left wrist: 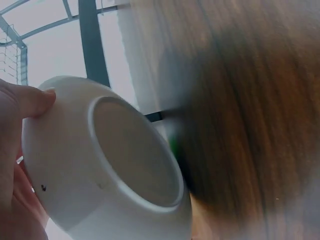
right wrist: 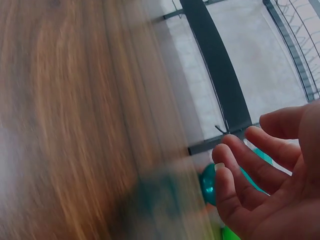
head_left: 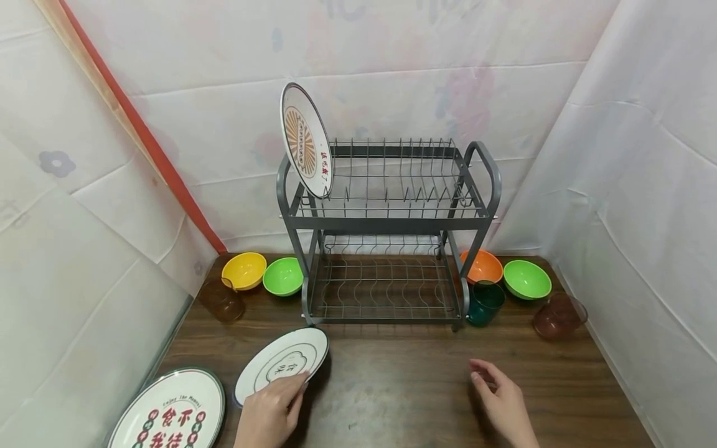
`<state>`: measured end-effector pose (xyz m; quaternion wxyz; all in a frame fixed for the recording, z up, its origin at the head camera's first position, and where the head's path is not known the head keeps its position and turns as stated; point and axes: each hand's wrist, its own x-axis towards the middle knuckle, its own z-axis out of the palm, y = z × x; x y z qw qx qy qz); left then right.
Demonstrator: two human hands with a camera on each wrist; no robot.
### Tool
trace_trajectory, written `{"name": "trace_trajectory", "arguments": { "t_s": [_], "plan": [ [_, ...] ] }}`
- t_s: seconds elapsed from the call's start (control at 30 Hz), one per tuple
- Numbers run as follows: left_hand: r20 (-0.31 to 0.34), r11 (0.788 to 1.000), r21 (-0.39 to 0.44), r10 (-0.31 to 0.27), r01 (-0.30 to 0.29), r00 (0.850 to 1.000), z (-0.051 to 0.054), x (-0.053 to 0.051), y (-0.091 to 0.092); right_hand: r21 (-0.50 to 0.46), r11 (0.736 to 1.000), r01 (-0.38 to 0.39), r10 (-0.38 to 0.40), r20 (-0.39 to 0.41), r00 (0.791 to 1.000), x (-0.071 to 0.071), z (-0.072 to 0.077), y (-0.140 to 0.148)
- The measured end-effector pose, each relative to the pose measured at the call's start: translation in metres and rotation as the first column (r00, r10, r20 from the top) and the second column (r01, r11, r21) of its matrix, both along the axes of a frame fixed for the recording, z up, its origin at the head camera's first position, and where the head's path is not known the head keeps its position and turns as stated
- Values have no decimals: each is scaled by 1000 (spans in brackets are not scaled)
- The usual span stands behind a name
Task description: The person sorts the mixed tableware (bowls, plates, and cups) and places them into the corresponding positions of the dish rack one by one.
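Observation:
My left hand (head_left: 270, 410) pinches the near edge of a white plate (head_left: 280, 361) with a dark rim and black characters. The plate is tilted above the table; in the left wrist view its pale underside (left wrist: 75, 165) with a round foot ring shows, the thumb pressed on it. My right hand (head_left: 500, 398) holds nothing, its fingers loosely bent over the right part of the table. Another white plate (head_left: 185, 389), with red and green print, lies at the front left. A third plate (head_left: 322, 152) stands upright in the rack's top tier, far left.
A grey two-tier dish rack (head_left: 386, 224) stands at the back centre. To its left sit a yellow bowl (head_left: 244, 271), a green bowl (head_left: 283, 277) and a brown cup (head_left: 222, 302). An orange bowl (head_left: 484, 267), another green bowl (head_left: 526, 280), a teal cup (head_left: 485, 305) and a reddish cup (head_left: 557, 317) are right.

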<state>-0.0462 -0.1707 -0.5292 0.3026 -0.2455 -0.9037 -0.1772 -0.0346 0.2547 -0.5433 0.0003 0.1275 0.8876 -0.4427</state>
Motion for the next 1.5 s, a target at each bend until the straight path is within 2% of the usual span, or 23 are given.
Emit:
{"name": "trace_trajectory", "arguments": {
  "t_s": [0.13, 0.3, 0.53, 0.73, 0.93, 1.07, 1.2, 1.3, 1.4, 1.5],
  "plan": [
    [-43, 999, 36, -35, 37, 998, 4, 0, 3, -30, 1000, 0, 1, 37, 999, -2, 0, -7],
    [-74, 986, 77, -140, 146, 987, 10, -1, 8, -118, 993, -13, 20, 64, 998, -5, 1, -16],
    [-53, 959, 93, -266, 269, 963, 17, 1, 22, -261, 965, -31, 43, 42, 998, -6, -4, -35],
    [-77, 920, 96, -373, 380, 924, 17, 1, 40, -400, 910, -106, 157, 97, 983, -6, -9, -46],
    [-122, 887, 25, -455, 461, 882, 14, -1, 59, -492, 856, -157, 246, 122, 962, -7, -12, -53],
    [-104, 852, 7, -520, 523, 848, 13, -1, 69, -563, 812, -156, 274, 131, 953, -6, -12, -57],
    [-80, 816, -3, -577, 578, 813, 14, 0, 77, -629, 769, -113, 274, 165, 947, -6, -8, -61],
    [-67, 787, -26, -616, 616, 785, 15, 0, 83, -643, 761, -84, 277, 206, 938, -7, -5, -62],
    [-60, 765, -83, -644, 639, 763, 17, 1, 87, -627, 775, -78, 287, 239, 928, -9, -4, -62],
    [-37, 751, -129, -656, 647, 754, 18, 2, 90, -613, 786, -81, 303, 267, 915, -10, -3, -59]
  ]
}}
